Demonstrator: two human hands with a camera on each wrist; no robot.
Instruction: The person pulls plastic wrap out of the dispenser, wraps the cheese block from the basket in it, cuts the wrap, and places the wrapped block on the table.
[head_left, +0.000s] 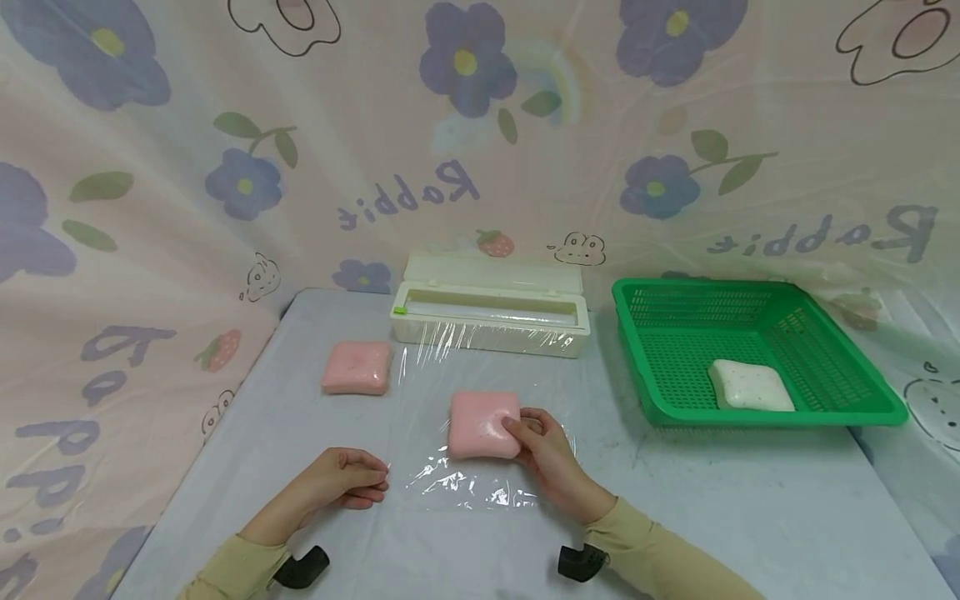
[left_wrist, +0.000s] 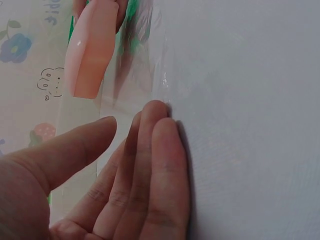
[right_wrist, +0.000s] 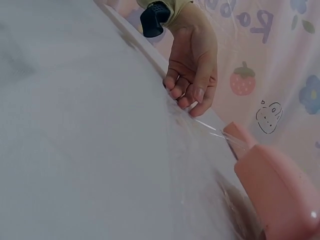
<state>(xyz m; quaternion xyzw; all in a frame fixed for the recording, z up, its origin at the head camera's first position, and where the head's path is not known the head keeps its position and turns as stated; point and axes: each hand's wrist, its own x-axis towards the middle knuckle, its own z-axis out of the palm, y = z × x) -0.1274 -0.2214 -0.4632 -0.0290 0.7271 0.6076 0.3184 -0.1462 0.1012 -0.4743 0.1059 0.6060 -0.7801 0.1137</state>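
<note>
My right hand [head_left: 558, 471] pinches a pink, pillow-shaped soap bar [head_left: 480, 425] by its right edge, thumb on top. The bar is tilted and looks slightly raised over a sheet of clear cling film [head_left: 457, 492] on the table. My left hand [head_left: 337, 481] lies at the film's left edge with fingers loosely bent. In the left wrist view, the thumb [left_wrist: 85, 145] stands apart from the fingers, with nothing between them. A second pink soap bar [head_left: 357, 367] lies beyond the left hand, beside the film.
The film runs from a cream dispenser box [head_left: 487, 337] with a raised lid [head_left: 491, 272] at the back. On the right stands a green basket [head_left: 648, 404] holding a white speckled soap bar [head_left: 752, 386]. A printed curtain [head_left: 360, 125] hangs behind the white table [head_left: 675, 517].
</note>
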